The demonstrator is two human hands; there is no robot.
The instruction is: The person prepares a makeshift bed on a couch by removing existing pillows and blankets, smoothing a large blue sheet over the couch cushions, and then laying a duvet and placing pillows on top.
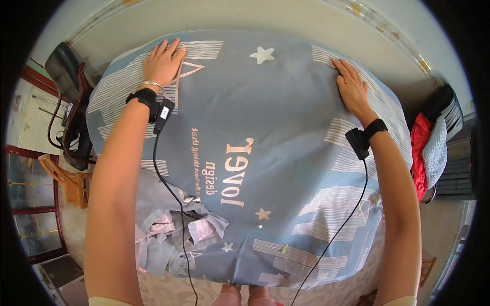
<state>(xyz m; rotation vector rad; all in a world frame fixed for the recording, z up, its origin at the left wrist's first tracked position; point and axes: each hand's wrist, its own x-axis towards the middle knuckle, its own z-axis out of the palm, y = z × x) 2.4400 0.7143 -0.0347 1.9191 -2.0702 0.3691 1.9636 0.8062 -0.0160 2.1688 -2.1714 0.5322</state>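
Note:
A blue-grey printed cloth (283, 111) with stripes, stars and lettering lies spread over a wide flat surface in front of me. Toward its far left, my left hand (164, 65) rests palm down on the cloth, beside a striped patch and a printed outlined star. My right hand (351, 86) presses flat on the far right part, fingers on white stripes. Neither hand grips anything. Bunched at the near left is a heap of grey and pink striped fabric (172, 225). Both wrists wear black straps with cabled devices (164, 114).
A wall (245, 17) rises behind the far edge. On the left stand a black office chair (71, 72) and a wooden chair (72, 183). A black chair (451, 111) at right carries red cloth (419, 157) and a pale textured cloth (435, 153). Cables (182, 206) trail over the fabric.

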